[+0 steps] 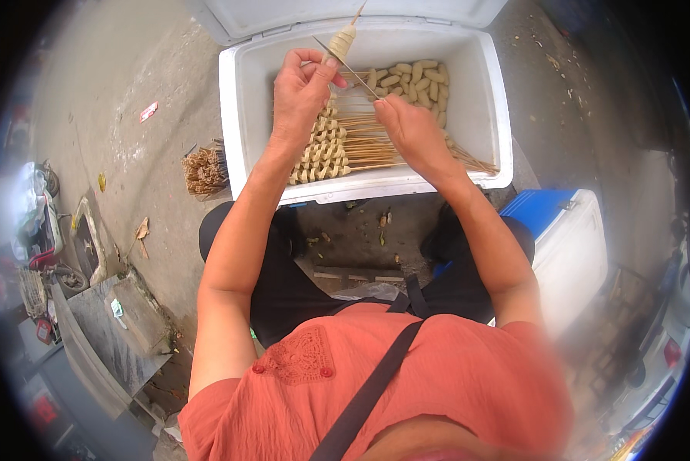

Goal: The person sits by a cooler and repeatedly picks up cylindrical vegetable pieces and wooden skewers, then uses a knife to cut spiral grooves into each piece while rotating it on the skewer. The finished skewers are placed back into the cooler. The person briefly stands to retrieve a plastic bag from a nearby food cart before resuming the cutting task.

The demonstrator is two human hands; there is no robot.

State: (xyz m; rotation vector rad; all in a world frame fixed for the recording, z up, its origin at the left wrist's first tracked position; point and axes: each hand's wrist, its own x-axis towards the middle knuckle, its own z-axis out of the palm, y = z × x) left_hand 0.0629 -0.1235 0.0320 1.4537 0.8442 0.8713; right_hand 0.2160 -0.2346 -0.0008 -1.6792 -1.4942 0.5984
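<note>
My left hand (304,86) grips a pale sausage (342,41) on a wooden skewer (357,12), above the far side of a white cooler box (483,75). Spiral cuts show along this sausage. In my right hand (411,129) is a thin knife (356,75), its blade slanting across the sausage just by my left fingers. Below my hands, spiral-cut sausages (322,152) on skewers lie in rows at the box's left, their bare sticks (374,144) pointing right. Whole pale sausages (417,80) are heaped in the far right corner.
The box's lid (345,7) stands raised at the back. A bundle of wooden sticks (204,170) is outside the box on the left. A blue-and-white cooler (575,248) stands by my right leg. Dry leaves (142,229) lie on the concrete ground (166,86).
</note>
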